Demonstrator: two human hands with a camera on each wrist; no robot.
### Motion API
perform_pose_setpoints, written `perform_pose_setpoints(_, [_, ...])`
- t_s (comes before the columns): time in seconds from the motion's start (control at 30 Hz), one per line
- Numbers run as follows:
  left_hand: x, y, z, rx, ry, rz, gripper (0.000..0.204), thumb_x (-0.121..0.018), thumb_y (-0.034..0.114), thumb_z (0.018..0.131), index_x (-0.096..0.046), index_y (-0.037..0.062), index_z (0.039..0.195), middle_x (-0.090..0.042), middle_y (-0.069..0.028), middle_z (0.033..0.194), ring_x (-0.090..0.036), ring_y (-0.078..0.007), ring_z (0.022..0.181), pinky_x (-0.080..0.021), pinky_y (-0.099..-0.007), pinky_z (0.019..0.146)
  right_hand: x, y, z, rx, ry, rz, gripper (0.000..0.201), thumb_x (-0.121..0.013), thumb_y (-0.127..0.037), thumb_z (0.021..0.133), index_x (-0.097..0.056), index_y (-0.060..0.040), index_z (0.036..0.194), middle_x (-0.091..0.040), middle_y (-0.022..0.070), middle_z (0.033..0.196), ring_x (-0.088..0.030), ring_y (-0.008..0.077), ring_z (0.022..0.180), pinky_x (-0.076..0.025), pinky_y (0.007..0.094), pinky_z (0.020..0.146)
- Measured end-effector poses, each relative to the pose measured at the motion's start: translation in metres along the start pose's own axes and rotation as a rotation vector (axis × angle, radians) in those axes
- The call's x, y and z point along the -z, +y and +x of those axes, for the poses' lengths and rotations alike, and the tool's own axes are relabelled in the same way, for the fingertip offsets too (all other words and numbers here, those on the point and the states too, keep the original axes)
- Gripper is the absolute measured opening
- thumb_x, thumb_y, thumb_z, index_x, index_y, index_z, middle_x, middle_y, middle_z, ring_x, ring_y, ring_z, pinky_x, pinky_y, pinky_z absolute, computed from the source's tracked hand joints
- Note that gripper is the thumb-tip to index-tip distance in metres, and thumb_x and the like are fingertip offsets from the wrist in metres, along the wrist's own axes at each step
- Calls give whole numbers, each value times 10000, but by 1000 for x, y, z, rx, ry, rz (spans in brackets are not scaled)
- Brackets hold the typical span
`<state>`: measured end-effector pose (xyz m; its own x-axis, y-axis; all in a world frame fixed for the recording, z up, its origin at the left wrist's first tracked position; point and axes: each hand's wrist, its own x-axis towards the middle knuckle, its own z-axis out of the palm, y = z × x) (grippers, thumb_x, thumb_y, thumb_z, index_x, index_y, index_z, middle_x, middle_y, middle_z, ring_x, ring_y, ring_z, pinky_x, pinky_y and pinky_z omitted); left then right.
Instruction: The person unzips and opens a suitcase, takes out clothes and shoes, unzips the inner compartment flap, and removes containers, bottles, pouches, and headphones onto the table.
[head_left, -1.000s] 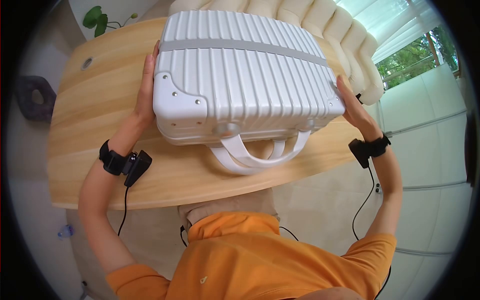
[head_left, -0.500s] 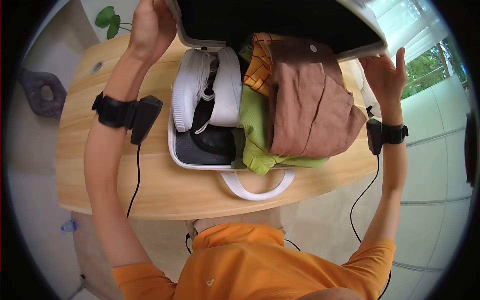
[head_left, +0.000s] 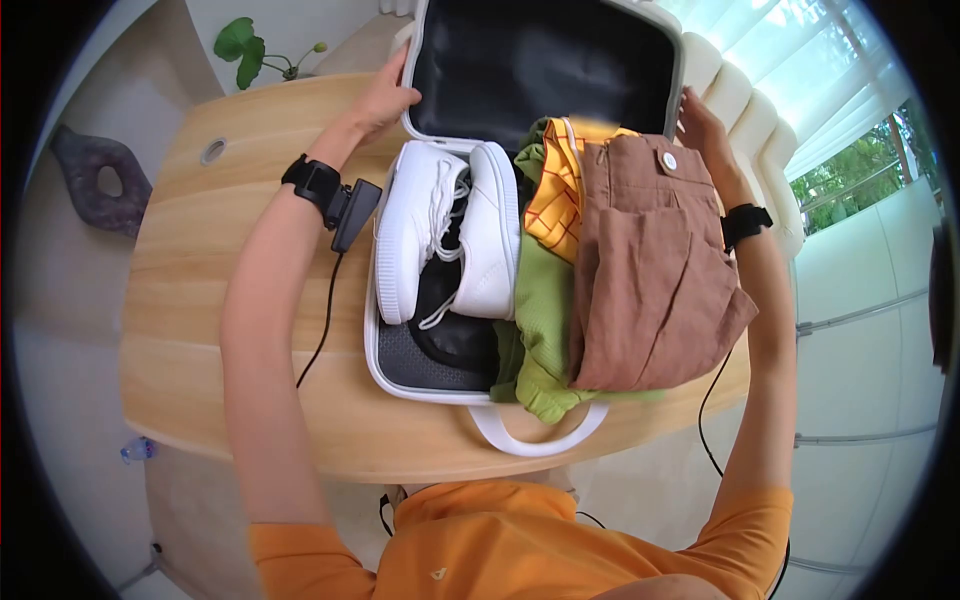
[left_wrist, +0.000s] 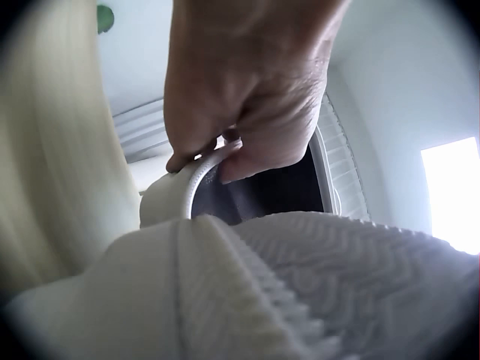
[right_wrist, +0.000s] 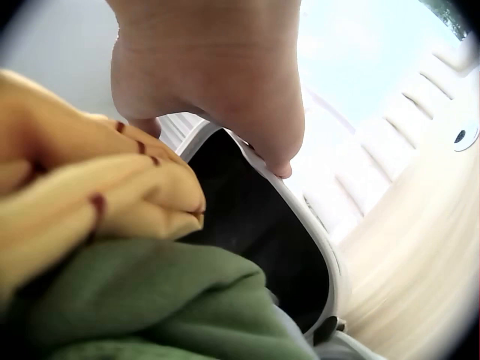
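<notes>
A white suitcase [head_left: 370, 340] lies with its dark-lined lid [head_left: 540, 70] raised at the back. My left hand [head_left: 383, 103] pinches the lid's left rim; the left wrist view shows thumb and fingers [left_wrist: 247, 112] around that edge. Against the lid's right rim rests my right hand [head_left: 708, 130], its fingers partly hidden behind the rim in the right wrist view. White shoes [head_left: 402, 235] fill the left half over a black item [head_left: 455, 335]. To the right are green cloth [head_left: 543, 320], yellow checked cloth [head_left: 557, 205] and a folded brown garment [head_left: 645, 290] with a button.
The suitcase stands on a wooden table [head_left: 220, 330], its white handle [head_left: 535, 445] toward my body. A cream padded seat [head_left: 760, 130] is behind at the right. A green plant [head_left: 240, 45] and a dark ring-shaped object [head_left: 85, 185] are at the left.
The closed lid has swung up and back, revealing the shoes and clothes. Both hands have moved with it, and my left now pinches its side rim.
</notes>
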<state>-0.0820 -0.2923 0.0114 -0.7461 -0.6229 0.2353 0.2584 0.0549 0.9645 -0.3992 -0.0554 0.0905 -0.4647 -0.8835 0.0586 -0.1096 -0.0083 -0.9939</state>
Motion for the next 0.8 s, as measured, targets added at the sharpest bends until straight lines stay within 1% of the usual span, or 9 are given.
perform_pose_setpoints(0.17, [2, -17, -1, 46, -41, -87, 720, -372, -150, 679, -283, 49, 1366, -444, -92, 1252, -429, -165, 1144, -329, -237, 955, -4, 27, 8, -238, -142, 262, 537, -437, -369, 914, -345, -28, 1318, -432, 97, 1290, -423, 164, 1156, -290, 311, 998])
perform_pose_setpoints(0.27, [9, -31, 1, 100, -50, -40, 656, -391, -103, 716, -315, 49, 1350, -457, -99, 1231, -443, -153, 1112, -352, -215, 914, 3, 34, 1, -398, 105, 65, 555, -431, -396, 910, -363, -20, 1313, -434, 134, 1290, -445, 199, 1148, -301, 329, 999])
perform_pose_setpoints(0.33, [15, -39, -2, 139, -85, 41, 538, -461, 36, 811, -344, 56, 1336, -460, -101, 1225, -430, -134, 1096, -372, -284, 895, 13, 28, -10, -310, -21, -253, 576, -413, -444, 904, -405, -19, 1292, -409, 161, 1313, -414, 230, 1188, -290, 318, 1006])
perform_pose_setpoints(0.4, [1, -13, -26, 297, 97, 51, 488, -507, 221, 870, -378, 64, 1315, -473, -99, 1217, -419, -130, 1104, -367, -383, 887, 30, 22, -17, -237, -64, -244, 585, -396, -471, 900, -428, -27, 1279, -412, 154, 1314, -396, 238, 1206, -268, 343, 1017])
perform_pose_setpoints(0.53, [7, 21, -48, 380, 202, 204, 525, -506, 355, 883, -385, 72, 1309, -464, -95, 1247, -387, -149, 1169, -339, -464, 893, 25, -39, -61, -15, -202, -193, 635, -340, -535, 888, -376, -80, 1328, -368, 84, 1367, -290, 233, 1286, -152, 466, 1042])
perform_pose_setpoints(0.6, [-1, 55, -63, 216, 133, 309, 480, -500, 315, 895, -405, 85, 1306, -468, -95, 1269, -472, -170, 1134, -400, -312, 862, 7, -68, -90, 170, -280, -353, 685, -363, -561, 864, -339, -75, 1346, -336, 89, 1388, -261, 224, 1304, -149, 449, 1046])
perform_pose_setpoints(0.7, [-18, 95, -84, -29, -13, 198, 439, -486, 324, 900, -460, 78, 1263, -531, -95, 1194, -526, -170, 1074, -405, -297, 869, -52, -104, -147, 279, -482, -757, 1006, -654, -629, 628, -306, -20, 1349, -312, 130, 1393, -208, 232, 1330, -143, 462, 1054])
perform_pose_setpoints(0.77, [-34, 115, -98, -109, -62, 228, 419, -484, 298, 904, -468, 67, 1253, -554, -95, 1156, -546, -169, 1033, -410, -292, 868, -86, -103, -174, 543, -683, -1153, 1055, -766, -540, 524, -310, -75, 1354, -227, 183, 1414, -151, 396, 1317, -139, 529, 1047])
perform_pose_setpoints(0.8, [-42, 122, -105, -186, -107, 265, 400, -483, 272, 908, -475, 55, 1243, -576, -95, 1118, -566, -169, 992, -414, -287, 866, -105, -106, -190, 499, -667, -1326, 1043, -778, -522, 496, -321, -147, 1355, -223, 198, 1404, -145, 455, 1292, -169, 555, 1032])
